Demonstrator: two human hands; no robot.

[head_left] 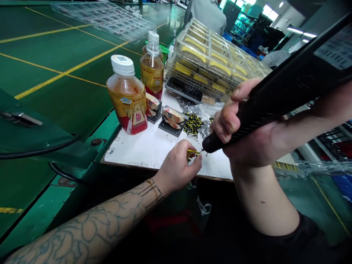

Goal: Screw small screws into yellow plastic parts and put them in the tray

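My left hand [178,163] is closed on a small yellow part [192,151], mostly covered by the fingers, over the front of the white tabletop [137,151]. In my right hand [255,135] is a black electric screwdriver [275,93], slanting down to the left. Its thin bit meets or nearly meets the yellow part; exact contact is too small to tell. Just beyond the hands lies a pile of small black-and-yellow pieces [193,124]. Beside it a taped block [173,118] rests on a dark base, with a similar taped block [153,105] behind.
Two drink bottles, a near one [128,99] and a farther one [153,68], stand on the left. A phone [184,89] leans against stacked clear trays [214,55] of yellow parts. An empty clear tray [110,18] lies on the green surface. A person [206,14] is behind the stack.
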